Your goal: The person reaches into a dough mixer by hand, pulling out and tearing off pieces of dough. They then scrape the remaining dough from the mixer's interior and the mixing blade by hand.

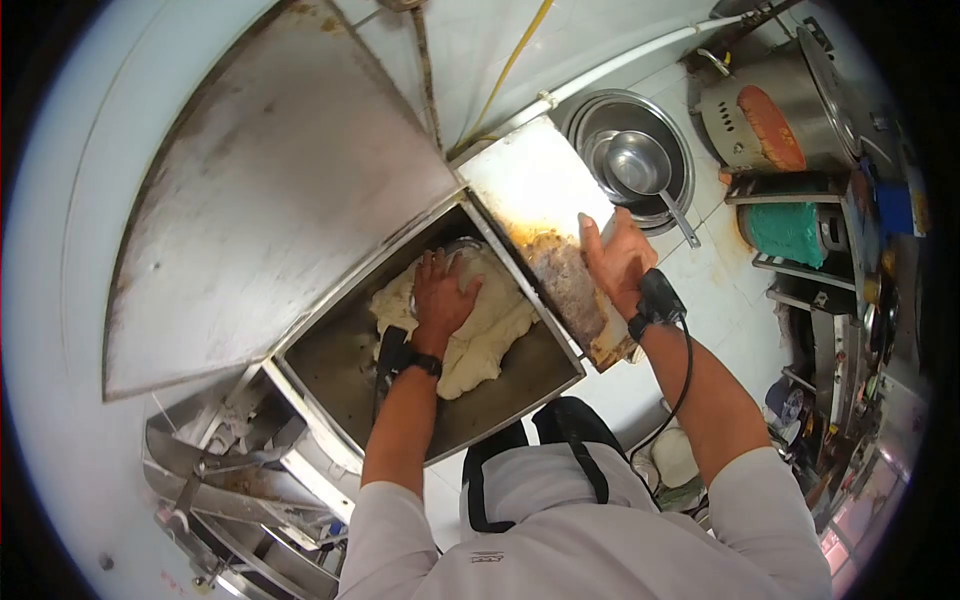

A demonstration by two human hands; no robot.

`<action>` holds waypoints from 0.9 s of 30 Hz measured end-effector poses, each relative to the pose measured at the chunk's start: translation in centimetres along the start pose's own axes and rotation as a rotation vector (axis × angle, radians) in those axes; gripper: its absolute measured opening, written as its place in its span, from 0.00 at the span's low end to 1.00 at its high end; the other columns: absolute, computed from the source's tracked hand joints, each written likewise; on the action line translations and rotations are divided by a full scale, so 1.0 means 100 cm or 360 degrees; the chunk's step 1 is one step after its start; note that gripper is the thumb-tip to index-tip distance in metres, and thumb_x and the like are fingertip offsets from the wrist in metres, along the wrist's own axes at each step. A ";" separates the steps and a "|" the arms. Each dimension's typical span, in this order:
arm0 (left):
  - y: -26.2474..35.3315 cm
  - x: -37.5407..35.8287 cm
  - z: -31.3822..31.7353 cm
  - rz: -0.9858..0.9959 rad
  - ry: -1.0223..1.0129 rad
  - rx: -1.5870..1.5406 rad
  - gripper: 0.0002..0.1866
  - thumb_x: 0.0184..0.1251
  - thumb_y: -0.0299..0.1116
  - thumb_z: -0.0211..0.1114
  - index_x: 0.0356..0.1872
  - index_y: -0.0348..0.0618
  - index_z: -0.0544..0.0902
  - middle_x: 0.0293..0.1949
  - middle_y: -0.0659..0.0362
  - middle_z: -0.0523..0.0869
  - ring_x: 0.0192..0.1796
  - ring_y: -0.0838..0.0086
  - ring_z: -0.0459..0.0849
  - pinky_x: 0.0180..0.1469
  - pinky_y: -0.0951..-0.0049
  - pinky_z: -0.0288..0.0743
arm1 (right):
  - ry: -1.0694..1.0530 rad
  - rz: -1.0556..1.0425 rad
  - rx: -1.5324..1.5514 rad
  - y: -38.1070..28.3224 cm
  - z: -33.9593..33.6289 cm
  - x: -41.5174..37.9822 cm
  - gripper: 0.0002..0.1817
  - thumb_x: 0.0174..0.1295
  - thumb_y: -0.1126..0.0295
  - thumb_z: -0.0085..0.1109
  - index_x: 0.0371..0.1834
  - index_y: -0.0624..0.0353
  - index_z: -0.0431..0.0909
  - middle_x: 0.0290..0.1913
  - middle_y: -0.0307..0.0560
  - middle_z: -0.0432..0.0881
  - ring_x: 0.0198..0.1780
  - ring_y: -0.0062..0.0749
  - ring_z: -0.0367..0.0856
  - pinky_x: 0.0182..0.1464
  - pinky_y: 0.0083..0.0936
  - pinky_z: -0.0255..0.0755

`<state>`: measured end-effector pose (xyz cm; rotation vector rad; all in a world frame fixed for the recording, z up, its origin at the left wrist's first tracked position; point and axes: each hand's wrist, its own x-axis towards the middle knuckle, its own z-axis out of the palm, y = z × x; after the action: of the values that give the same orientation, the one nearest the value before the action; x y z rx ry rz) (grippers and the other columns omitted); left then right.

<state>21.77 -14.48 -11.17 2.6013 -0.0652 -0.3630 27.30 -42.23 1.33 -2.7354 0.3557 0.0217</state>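
A pale lump of dough [485, 335] lies in a deep rectangular metal tub [320, 365]. My left hand [445, 297] presses flat on top of it, fingers spread. Part of a shiny metal piece [463, 244] shows at the dough's far side; its kind is hidden. To the right of the tub is a stained, rusty metal cover [565, 280]. My right hand [620, 262] is at its outer edge, thumb on top and the other fingers curled over the side. Each wrist wears a strapped black device.
A large metal panel [280, 190] stands left of the tub. Nested metal bowls [683, 165] with a ladle [640, 163] sit beyond the cover. At right, a large steel pot [740, 125] tops a shelf rack [850, 230]. More metal equipment [240, 490] is at lower left.
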 end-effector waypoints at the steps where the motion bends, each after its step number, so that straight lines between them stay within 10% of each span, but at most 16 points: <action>1: 0.008 0.015 0.012 -0.0060 -0.0179 0.0253 0.38 0.69 0.63 0.55 0.70 0.45 0.75 0.72 0.38 0.69 0.75 0.45 0.63 0.77 0.48 0.54 | -0.0031 0.0012 -0.0014 -0.001 -0.001 0.000 0.33 0.65 0.40 0.57 0.44 0.68 0.77 0.41 0.69 0.84 0.45 0.62 0.84 0.48 0.49 0.78; 6: 0.004 0.063 0.058 -0.0329 -0.0922 0.0528 0.57 0.44 0.86 0.57 0.76 0.64 0.68 0.78 0.44 0.59 0.80 0.47 0.52 0.74 0.30 0.44 | 0.0072 -0.0077 -0.0011 0.002 0.004 -0.001 0.34 0.65 0.42 0.59 0.50 0.68 0.77 0.39 0.65 0.84 0.42 0.60 0.85 0.47 0.47 0.79; 9: -0.016 0.075 0.088 -0.0216 -0.1050 0.0462 0.56 0.51 0.85 0.50 0.77 0.59 0.66 0.79 0.49 0.59 0.81 0.50 0.52 0.76 0.34 0.44 | -0.0143 0.0032 0.0065 -0.002 -0.005 0.000 0.38 0.65 0.41 0.58 0.58 0.70 0.74 0.47 0.70 0.84 0.50 0.64 0.83 0.53 0.48 0.78; 19: 0.024 0.032 0.055 0.0068 -0.0551 0.0233 0.23 0.61 0.55 0.63 0.50 0.53 0.88 0.52 0.57 0.89 0.53 0.50 0.85 0.59 0.40 0.71 | -0.0035 -0.0061 0.0111 0.001 -0.006 -0.002 0.35 0.61 0.39 0.61 0.43 0.68 0.77 0.37 0.66 0.84 0.42 0.57 0.86 0.46 0.44 0.80; 23: 0.067 -0.012 0.012 0.0151 -0.0420 0.0937 0.12 0.59 0.37 0.61 0.40 0.50 0.90 0.43 0.56 0.90 0.52 0.56 0.86 0.51 0.52 0.73 | -0.0022 -0.0070 0.0076 0.005 0.000 0.000 0.39 0.62 0.36 0.57 0.49 0.71 0.75 0.41 0.69 0.85 0.47 0.60 0.85 0.52 0.45 0.78; 27: 0.066 -0.043 -0.050 0.0089 -0.0468 0.0744 0.21 0.56 0.39 0.65 0.51 0.45 0.87 0.51 0.46 0.86 0.59 0.55 0.80 0.66 0.52 0.68 | -0.0133 -0.0009 0.0112 0.001 -0.010 -0.001 0.38 0.60 0.37 0.60 0.46 0.69 0.76 0.43 0.68 0.84 0.47 0.59 0.85 0.51 0.47 0.78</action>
<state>19.08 -17.33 -2.71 2.9693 -0.3629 -0.7892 27.15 -42.66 2.24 -2.6568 0.3191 0.1194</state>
